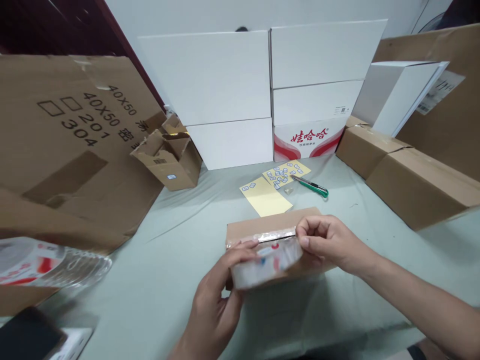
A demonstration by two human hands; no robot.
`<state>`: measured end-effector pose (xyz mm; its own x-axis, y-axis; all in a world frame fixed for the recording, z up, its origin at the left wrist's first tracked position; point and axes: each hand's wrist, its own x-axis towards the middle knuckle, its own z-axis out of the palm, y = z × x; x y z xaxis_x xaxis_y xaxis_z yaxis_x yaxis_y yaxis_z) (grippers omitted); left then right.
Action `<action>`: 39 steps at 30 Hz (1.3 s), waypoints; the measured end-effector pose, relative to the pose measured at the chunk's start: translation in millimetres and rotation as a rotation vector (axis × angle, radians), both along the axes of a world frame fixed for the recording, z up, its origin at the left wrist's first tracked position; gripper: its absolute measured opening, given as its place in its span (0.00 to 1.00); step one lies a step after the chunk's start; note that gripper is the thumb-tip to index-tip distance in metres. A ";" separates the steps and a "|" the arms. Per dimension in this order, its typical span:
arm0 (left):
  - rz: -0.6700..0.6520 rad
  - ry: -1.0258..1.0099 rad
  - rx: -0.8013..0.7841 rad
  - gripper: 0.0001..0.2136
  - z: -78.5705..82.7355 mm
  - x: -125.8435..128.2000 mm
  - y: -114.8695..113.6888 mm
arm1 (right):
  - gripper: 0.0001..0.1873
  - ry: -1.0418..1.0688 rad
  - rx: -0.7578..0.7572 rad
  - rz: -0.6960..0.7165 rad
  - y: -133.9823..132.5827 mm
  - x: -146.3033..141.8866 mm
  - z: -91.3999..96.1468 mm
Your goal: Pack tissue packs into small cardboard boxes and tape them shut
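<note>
Clamped in the left hand (215, 295) is a blurred tape roll (264, 270); by the right hand (333, 242), a shiny strip (275, 234) is pinched over a box (268, 221).

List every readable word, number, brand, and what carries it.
"40X50", twice: large brown carton
"201": same carton
"304": same carton
"娃哈哈": white box
"饮用纯净水": same box
Unclear or too small: carton's Chinese characters, box's fine print, stickers, bottle label, tape roll, paper label.

We see white boxes (240, 82) stacked at back, big brown carton (56, 142) at left, water bottle (56, 263) before it, dark thing (30, 334) in corner, perhaps phone.
</note>
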<state>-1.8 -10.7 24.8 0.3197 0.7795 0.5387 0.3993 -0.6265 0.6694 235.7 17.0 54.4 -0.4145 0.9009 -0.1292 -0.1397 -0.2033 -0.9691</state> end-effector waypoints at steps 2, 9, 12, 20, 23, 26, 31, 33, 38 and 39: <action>0.056 0.034 0.084 0.13 4.2 -1.6 0.6 | 0.17 -0.062 0.032 -0.029 1.1 -1.5 1.6; 0.118 0.076 0.379 0.19 18.6 -5.6 4.5 | 0.14 -0.185 0.138 -0.182 1.9 0.1 -1.8; 0.277 -0.064 0.328 0.14 15.3 2.1 4.3 | 0.16 -0.164 0.172 -0.183 -2.6 2.7 1.7; 0.089 -0.966 -0.200 0.14 26.6 42.3 17.7 | 0.29 0.009 -0.123 0.063 -18.8 -12.7 11.4; 0.014 -1.030 -0.339 0.14 26.1 45.1 19.7 | 0.29 0.048 -0.190 0.094 -17.1 -18.9 10.5; 0.011 -0.985 -0.384 0.14 21.6 43.3 17.1 | 0.27 0.061 -0.244 0.137 -13.4 -20.7 10.1; 0.052 -0.853 -0.289 0.13 15.2 39.0 11.0 | 0.26 0.086 -0.324 0.093 -9.7 -15.8 14.1; 0.078 -0.796 -0.230 0.12 11.6 36.5 9.4 | 0.26 0.083 -0.353 0.062 -9.6 -12.9 16.2; 0.198 -0.619 -0.079 0.13 0.4 28.7 6.0 | 0.23 0.043 -0.328 0.081 -8.6 -6.9 16.2; 0.222 -0.592 -0.064 0.14 -1.0 27.9 5.5 | 0.23 0.028 -0.318 0.087 -7.9 -6.0 15.6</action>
